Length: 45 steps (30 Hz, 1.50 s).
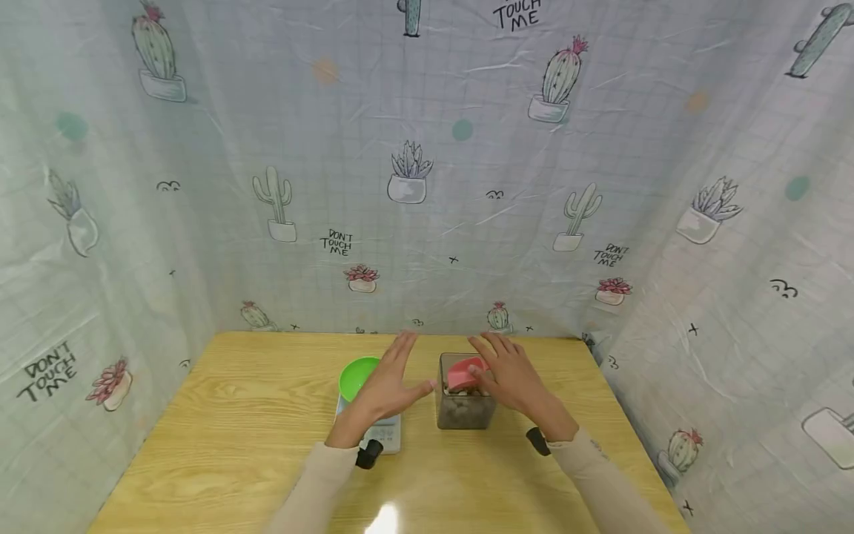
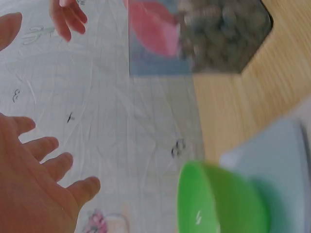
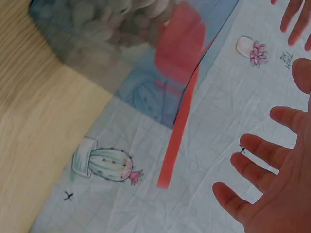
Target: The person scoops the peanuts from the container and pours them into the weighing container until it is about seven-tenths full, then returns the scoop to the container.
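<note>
My left hand hovers with fingers spread over a white kitchen scale, beside a green bowl that sits on the scale. On the other side, my right hand is held up with its fingers extended, next to a clear square container. A red scoop lies in the container on top of small greyish-brown pieces, whose kind I cannot tell. Its handle sticks out over the rim. In the wrist views neither hand touches or holds anything.
Everything stands on a light wooden table. A cactus-print curtain hangs behind the table and along both sides. Dark wrist straps are worn on both arms below the hands.
</note>
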### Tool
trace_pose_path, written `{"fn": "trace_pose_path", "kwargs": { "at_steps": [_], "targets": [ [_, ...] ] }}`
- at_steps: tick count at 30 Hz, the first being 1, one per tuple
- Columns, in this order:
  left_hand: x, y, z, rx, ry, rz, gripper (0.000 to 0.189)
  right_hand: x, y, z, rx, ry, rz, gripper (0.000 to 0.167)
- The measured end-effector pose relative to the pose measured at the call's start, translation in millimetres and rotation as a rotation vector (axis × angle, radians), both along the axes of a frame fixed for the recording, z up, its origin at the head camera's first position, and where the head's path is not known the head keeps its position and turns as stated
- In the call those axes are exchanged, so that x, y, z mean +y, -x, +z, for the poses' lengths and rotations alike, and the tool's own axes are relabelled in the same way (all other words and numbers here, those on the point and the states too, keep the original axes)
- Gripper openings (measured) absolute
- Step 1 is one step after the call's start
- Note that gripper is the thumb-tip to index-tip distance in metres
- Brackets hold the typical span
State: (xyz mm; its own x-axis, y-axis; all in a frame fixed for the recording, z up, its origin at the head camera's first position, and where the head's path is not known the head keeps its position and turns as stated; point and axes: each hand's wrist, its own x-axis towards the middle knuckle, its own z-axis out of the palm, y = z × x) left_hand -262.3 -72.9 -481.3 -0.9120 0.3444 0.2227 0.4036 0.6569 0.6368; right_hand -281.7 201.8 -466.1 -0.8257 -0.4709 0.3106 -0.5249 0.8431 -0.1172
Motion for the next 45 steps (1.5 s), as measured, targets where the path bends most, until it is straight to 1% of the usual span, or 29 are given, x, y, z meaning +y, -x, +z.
{"fn": "trace_pose_path", "kwargs": {
  "at_steps": [3,7,11,15,18,20,23,28,31,35,39,42,45],
  "targets": [
    [10.1,4.0,-7.4,-0.032,-0.050,-0.012,0.100,4.6,2.2,-0.9,-0.003,-0.029,0.003,0.059],
    [23.8,7.8,-15.8,-0.108,-0.098,-0.030,0.106,11.4,5.5,-3.1,0.003,-0.087,0.010,0.058],
    [35.4,11.0,-24.8,-0.167,-0.154,-0.053,0.109,18.3,8.1,-3.8,0.045,-0.134,0.025,0.053],
    [42.8,16.0,-36.0,-0.215,-0.171,-0.064,0.111,21.8,11.7,-3.2,0.094,-0.171,0.063,0.044],
    [46.3,20.5,-42.2,-0.241,-0.194,-0.087,0.114,22.2,14.4,-3.0,0.108,-0.206,0.084,0.040],
    [47.6,23.6,-46.1,-0.260,-0.218,-0.106,0.117,21.5,15.7,-3.2,0.105,-0.238,0.087,0.038],
    [49.0,27.6,-50.8,-0.308,-0.238,-0.118,0.118,19.3,17.8,-4.9,0.087,-0.297,0.074,0.036],
    [51.5,34.8,-57.3,-0.374,-0.256,-0.146,0.118,14.2,18.6,-5.3,0.048,-0.329,0.043,0.033],
    [53.2,38.1,-60.5,-0.394,-0.287,-0.164,0.119,11.5,18.7,-6.5,0.063,-0.338,0.038,0.027],
    [55.1,41.2,-66.4,-0.387,-0.312,-0.176,0.119,9.7,20.0,-13.6,0.104,-0.341,0.041,0.016],
    [55.5,42.1,-68.6,-0.377,-0.304,-0.176,0.117,10.7,22.5,-20.1,0.156,-0.343,0.046,0.011],
    [55.1,42.6,-69.4,-0.380,-0.292,-0.166,0.117,12.1,23.1,-20.3,0.234,-0.364,0.065,0.012],
    [55.0,43.5,-70.0,-0.373,-0.278,-0.167,0.116,13.9,22.4,-16.2,0.299,-0.400,0.086,0.014]
  ]
}}
